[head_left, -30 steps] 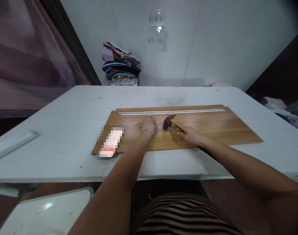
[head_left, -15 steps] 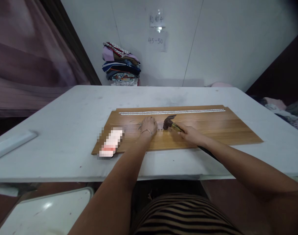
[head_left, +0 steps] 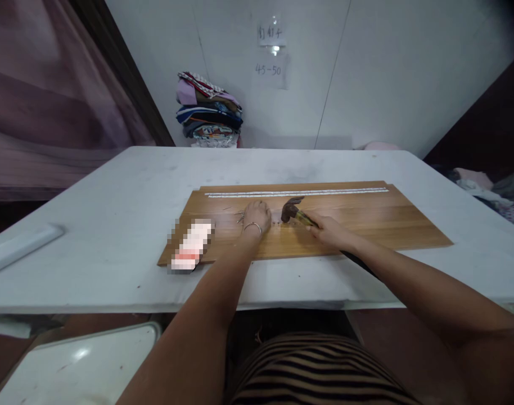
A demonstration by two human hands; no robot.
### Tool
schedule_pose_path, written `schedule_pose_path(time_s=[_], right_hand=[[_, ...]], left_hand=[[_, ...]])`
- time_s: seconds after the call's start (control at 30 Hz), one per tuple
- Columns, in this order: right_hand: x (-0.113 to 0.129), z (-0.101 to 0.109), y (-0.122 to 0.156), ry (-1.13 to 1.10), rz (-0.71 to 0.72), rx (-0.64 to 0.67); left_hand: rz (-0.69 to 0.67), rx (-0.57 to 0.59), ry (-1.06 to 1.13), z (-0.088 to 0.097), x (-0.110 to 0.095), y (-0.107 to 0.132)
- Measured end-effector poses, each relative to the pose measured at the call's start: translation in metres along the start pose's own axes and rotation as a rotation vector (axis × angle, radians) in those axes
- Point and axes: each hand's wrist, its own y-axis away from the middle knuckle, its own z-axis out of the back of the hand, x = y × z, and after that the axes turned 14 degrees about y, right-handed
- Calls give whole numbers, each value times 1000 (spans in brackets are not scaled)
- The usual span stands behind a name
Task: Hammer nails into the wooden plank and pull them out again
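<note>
My right hand (head_left: 327, 230) is wrapped round the handle of a claw hammer (head_left: 289, 210). The dark hammer head is low over a wooden board (head_left: 350, 211), beside a short row of small nails (head_left: 275, 223); whether it touches one is unclear. To the left, my left hand (head_left: 257, 214), with a bracelet at the wrist, lies palm down on the board with its fingers stretched forward. A few loose nails (head_left: 240, 215) stick out beside it, and another nail (head_left: 227, 208) lies farther left. What is under the palm is hidden.
Two white strips (head_left: 297, 193) run along the board's far side. A blurred-out pale item (head_left: 193, 244) lies on its left corner. The white table (head_left: 126, 197) also bears a long white object (head_left: 25, 247). Folded cloths (head_left: 209, 109) are stacked behind, and a white stool (head_left: 80, 365) stands below left.
</note>
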Motion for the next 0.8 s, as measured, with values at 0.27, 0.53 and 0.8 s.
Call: schedule_pose_path(time_s=[0.27, 0.53, 0.8], right_hand=[[-1, -2, 1, -1, 2, 8], [1, -4, 2, -15, -18, 9], [0, 2, 0, 10, 14, -1]], left_hand=[[-2, -6, -12, 1, -2, 2], [-20, -10, -5, 1, -1, 2], [-7, -29, 5, 0, -1, 3]])
